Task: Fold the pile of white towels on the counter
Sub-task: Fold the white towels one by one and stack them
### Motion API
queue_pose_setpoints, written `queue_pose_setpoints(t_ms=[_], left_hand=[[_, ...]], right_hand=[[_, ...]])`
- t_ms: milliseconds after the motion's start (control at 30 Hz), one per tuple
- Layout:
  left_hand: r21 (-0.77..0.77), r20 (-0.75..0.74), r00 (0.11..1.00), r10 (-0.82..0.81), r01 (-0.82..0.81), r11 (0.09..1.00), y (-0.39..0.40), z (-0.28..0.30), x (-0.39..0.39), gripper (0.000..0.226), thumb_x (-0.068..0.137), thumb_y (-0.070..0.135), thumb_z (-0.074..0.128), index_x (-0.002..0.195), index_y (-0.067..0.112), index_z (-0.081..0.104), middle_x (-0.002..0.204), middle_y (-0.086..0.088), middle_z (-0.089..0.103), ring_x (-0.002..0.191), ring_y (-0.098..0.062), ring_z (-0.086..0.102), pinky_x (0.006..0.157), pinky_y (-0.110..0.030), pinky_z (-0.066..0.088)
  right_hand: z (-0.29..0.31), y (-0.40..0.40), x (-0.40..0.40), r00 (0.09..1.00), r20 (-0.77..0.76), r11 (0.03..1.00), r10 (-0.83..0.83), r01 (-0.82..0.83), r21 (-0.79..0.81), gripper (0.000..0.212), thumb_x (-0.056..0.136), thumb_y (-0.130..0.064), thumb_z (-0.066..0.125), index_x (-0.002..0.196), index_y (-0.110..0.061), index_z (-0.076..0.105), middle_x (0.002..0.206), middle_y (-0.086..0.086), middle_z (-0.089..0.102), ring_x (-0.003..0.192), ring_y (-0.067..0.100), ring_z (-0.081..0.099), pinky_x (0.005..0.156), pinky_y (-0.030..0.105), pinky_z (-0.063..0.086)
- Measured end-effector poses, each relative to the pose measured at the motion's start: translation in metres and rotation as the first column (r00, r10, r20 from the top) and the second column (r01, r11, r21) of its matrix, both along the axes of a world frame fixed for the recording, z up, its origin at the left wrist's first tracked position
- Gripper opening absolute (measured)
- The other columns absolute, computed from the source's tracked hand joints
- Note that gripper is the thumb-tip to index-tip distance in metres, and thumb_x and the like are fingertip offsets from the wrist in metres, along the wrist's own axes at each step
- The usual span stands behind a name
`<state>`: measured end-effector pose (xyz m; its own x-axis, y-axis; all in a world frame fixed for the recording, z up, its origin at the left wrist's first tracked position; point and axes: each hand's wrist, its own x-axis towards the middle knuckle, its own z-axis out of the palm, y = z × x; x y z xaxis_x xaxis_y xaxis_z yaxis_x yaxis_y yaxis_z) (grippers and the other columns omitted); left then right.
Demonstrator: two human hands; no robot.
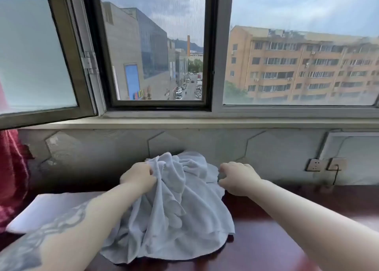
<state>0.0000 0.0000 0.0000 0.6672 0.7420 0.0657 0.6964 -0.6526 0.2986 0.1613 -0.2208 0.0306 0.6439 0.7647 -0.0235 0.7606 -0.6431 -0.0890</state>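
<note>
Crumpled towel [174,199] on the counter [266,229] between both hands: the left hand [139,177] grips its bunched top, while the right hand [235,178] pinches its right edge.

Layout, referred to the crumpled towel [170,207]. The towel lies heaped on the counter [266,219], its far edge close to the wall [205,145]. The left hand [139,177] grips the towel's upper left side; the right hand [238,178] sits at its upper right edge, fingers curled at the cloth. Left of the towel, on the counter, lies a flat folded towel [51,211], partly behind the left forearm. Further left hangs a curtain [12,168]. Right of the towel, on the wall, are two sockets [326,165], one with a cord. Behind and above the towel runs the window sill [184,123], with the window [155,45] over it.
</note>
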Motion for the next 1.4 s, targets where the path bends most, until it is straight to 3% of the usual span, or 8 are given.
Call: queue_pose_setpoints(t_ms=[233,500,700,800,1000,1133,1267,1400], left_hand=[[-0.103,-0.080,0.990,0.115,-0.123,0.987,0.020,-0.040,0.024,0.035,0.085,0.056,0.056,0.084,0.021,0.057,0.082,0.006,0.060,0.079,-0.016,0.059,0.057,-0.026,0.038],[-0.384,0.385,0.897,0.218,-0.059,0.921,0.019,-0.083,0.034,0.017,0.089,0.014,0.055,0.074,0.006,0.057,0.074,-0.007,0.063,0.073,-0.021,0.058,0.069,-0.036,0.049],[-0.476,0.666,0.734,0.134,0.280,0.834,-0.044,-0.081,0.032,0.018,0.091,0.033,0.058,0.082,0.017,0.057,0.069,0.014,0.061,0.065,0.002,0.055,0.060,-0.012,0.043],[-0.505,0.595,0.804,0.017,0.357,0.786,-0.066,-0.087,0.040,0.004,0.091,0.020,0.061,0.088,0.017,0.061,0.082,0.002,0.066,0.077,-0.012,0.061,0.070,-0.025,0.049],[-0.262,0.675,0.729,0.117,0.088,0.961,-0.100,-0.096,0.050,0.018,0.087,0.011,0.067,0.095,0.026,0.062,0.097,0.017,0.061,0.099,0.000,0.056,0.086,-0.017,0.045],[-0.240,0.640,0.738,0.217,-0.076,0.968,-0.128,-0.094,0.065,0.043,0.078,0.002,0.066,0.113,0.025,0.056,0.116,0.010,0.049,0.112,-0.009,0.050,0.093,-0.028,0.045],[-0.179,0.312,0.914,0.258,-0.210,0.961,-0.161,-0.094,0.084,0.060,0.078,0.028,0.068,0.134,0.031,0.048,0.138,0.008,0.040,0.132,-0.024,0.031,0.108,-0.039,0.028],[-0.281,0.243,0.946,0.216,-0.145,0.949,-0.201,-0.105,0.094,0.017,0.085,0.029,0.063,0.081,0.012,0.061,0.093,0.002,0.064,0.102,-0.026,0.057,0.085,-0.037,0.044]], right_hand=[[-0.042,0.084,-0.013,0.990,-0.081,0.990,0.116,-0.108,0.095,0.034,0.090,-0.023,0.048,0.120,-0.023,0.064,0.114,-0.003,0.068,0.105,0.019,0.059,0.077,0.028,0.039],[-0.088,0.136,-0.023,0.903,-0.417,0.949,0.107,0.032,0.313,0.027,0.094,-0.024,0.048,0.109,-0.013,0.066,0.109,-0.001,0.068,0.104,0.020,0.060,0.086,0.035,0.049],[-0.094,0.131,-0.014,0.262,-0.943,0.772,0.205,0.548,0.321,0.033,0.093,-0.039,0.058,0.097,-0.007,0.064,0.091,0.008,0.067,0.089,0.025,0.069,0.081,0.037,0.056],[-0.098,0.117,-0.003,0.337,-0.912,0.730,0.235,0.559,0.394,0.012,0.088,-0.018,0.064,0.079,-0.012,0.059,0.073,0.004,0.060,0.066,0.014,0.061,0.058,0.025,0.050],[-0.092,0.056,0.034,0.298,-0.882,0.592,0.364,0.657,0.467,0.010,0.094,-0.011,0.060,0.103,-0.011,0.064,0.108,0.012,0.070,0.102,0.024,0.066,0.094,0.042,0.052],[-0.087,0.013,0.055,0.342,-0.830,0.564,0.441,0.614,0.552,0.007,0.094,-0.010,0.060,0.101,-0.011,0.063,0.106,0.011,0.070,0.101,0.022,0.066,0.092,0.037,0.051],[-0.084,-0.026,0.071,0.337,-0.799,0.539,0.498,0.602,0.589,0.006,0.095,-0.008,0.057,0.097,-0.013,0.061,0.096,0.006,0.070,0.096,0.021,0.066,0.091,0.039,0.052],[-0.088,-0.069,0.089,0.380,-0.801,0.487,0.463,0.646,0.588,0.005,0.096,-0.009,0.056,0.096,-0.012,0.059,0.098,0.010,0.066,0.095,0.023,0.063,0.094,0.046,0.050]])
